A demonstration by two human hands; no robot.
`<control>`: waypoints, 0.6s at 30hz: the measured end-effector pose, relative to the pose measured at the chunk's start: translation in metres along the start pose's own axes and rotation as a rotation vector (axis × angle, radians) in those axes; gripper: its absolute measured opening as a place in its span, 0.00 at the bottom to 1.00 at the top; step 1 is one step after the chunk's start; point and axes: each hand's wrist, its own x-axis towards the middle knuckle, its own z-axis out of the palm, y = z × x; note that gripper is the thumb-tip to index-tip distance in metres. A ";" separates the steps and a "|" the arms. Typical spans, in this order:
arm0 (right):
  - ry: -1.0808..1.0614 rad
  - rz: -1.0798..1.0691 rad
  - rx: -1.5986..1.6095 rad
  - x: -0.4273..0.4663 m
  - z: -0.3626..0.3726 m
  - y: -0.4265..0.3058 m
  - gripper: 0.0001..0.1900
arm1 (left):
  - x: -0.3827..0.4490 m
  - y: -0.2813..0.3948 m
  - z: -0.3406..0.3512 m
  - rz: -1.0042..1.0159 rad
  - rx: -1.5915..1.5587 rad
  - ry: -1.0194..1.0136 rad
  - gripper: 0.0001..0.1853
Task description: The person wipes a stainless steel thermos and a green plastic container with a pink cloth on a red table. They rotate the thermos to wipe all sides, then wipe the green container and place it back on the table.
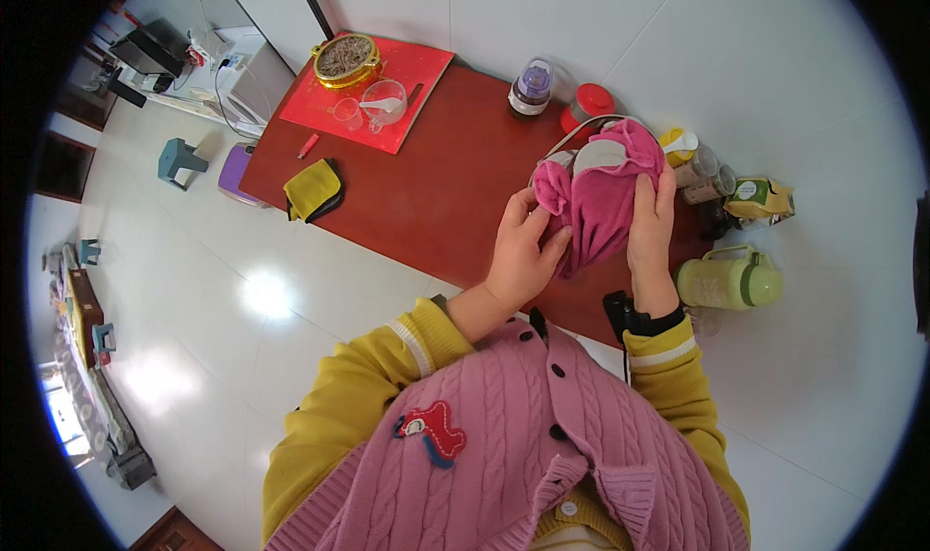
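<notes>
Both hands are on a bright pink cloth [599, 213] over the right part of a red-brown table [436, 180]. My left hand [527, 249] grips its left edge, fingers bent into the folds. Along the right side of the cloth, my right hand [651, 224] holds it with fingers pointing away from me. A pale rounded thing [599, 155] with a thin curved rim shows partly out of the cloth; what it is cannot be told. Just behind the cloth stands a red-lidded container [590, 104].
Near the wall stand a purple-lidded jar [532, 89], clear jars [701, 169], a yellow packet [759, 200] and a green thermos jug [730, 280]. Farther left are a red board [418, 71] with a gold pot [347, 60] and clear cups, and a folded yellow cloth [314, 190].
</notes>
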 end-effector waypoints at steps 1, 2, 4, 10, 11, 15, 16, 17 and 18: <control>-0.016 -0.017 -0.005 0.000 -0.001 -0.001 0.23 | 0.001 0.002 -0.002 0.038 -0.006 0.015 0.17; -0.024 -0.034 -0.012 0.000 -0.001 -0.001 0.22 | 0.004 0.004 -0.003 0.082 0.006 0.008 0.16; -0.036 -0.053 -0.037 0.000 -0.003 -0.001 0.22 | 0.012 0.006 -0.006 0.161 0.024 -0.012 0.14; -0.056 -0.064 -0.091 0.004 -0.007 -0.004 0.19 | 0.052 0.028 -0.010 0.526 0.237 -0.162 0.09; -0.070 -0.091 -0.105 0.006 -0.006 -0.005 0.19 | 0.061 0.033 -0.010 0.503 0.262 -0.178 0.09; -0.076 -0.150 -0.181 0.005 -0.006 -0.010 0.18 | 0.098 0.044 -0.007 0.476 0.389 -0.224 0.08; -0.066 -0.158 -0.153 0.004 -0.005 -0.011 0.18 | 0.107 0.045 -0.005 0.464 0.421 -0.232 0.08; -0.067 -0.170 -0.153 0.004 -0.005 -0.012 0.18 | 0.115 0.046 -0.002 0.446 0.454 -0.243 0.08; -0.070 -0.181 -0.152 0.004 -0.004 -0.013 0.18 | 0.123 0.046 0.002 0.451 0.513 -0.253 0.08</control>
